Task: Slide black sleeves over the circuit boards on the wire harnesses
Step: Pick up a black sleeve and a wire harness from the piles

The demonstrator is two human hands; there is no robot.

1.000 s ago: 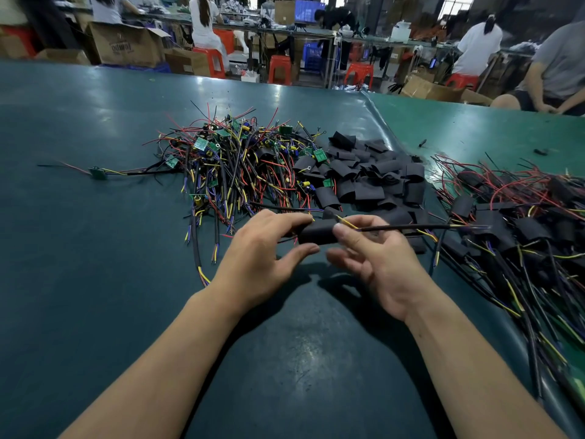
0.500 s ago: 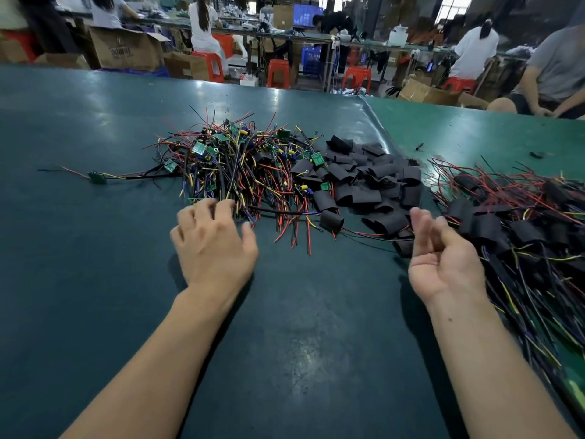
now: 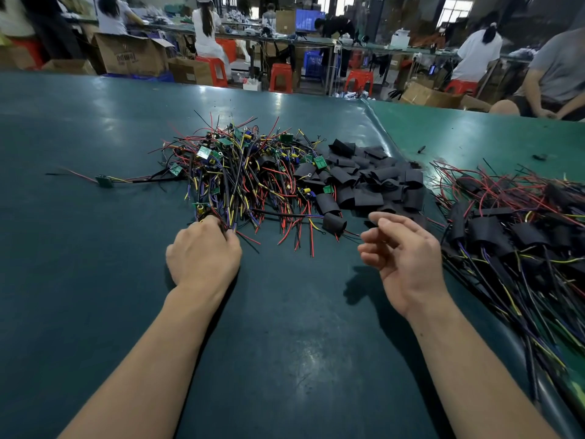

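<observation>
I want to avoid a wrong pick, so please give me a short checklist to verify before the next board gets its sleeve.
1. Left hand at the bare harness pile: ok, its fingers curl onto wires at the near edge.
2. One harness only in that grip: cannot tell, the fingers hide it.
3. Right hand free for a sleeve: ok, it is loosely curled and holds nothing.
4. Loose sleeves near the right hand: ok, the heap lies just beyond it.
5. Finished pile separate from the bare pile: ok, it lies at the far right.
6. Bare table in front for working: ok.
</observation>
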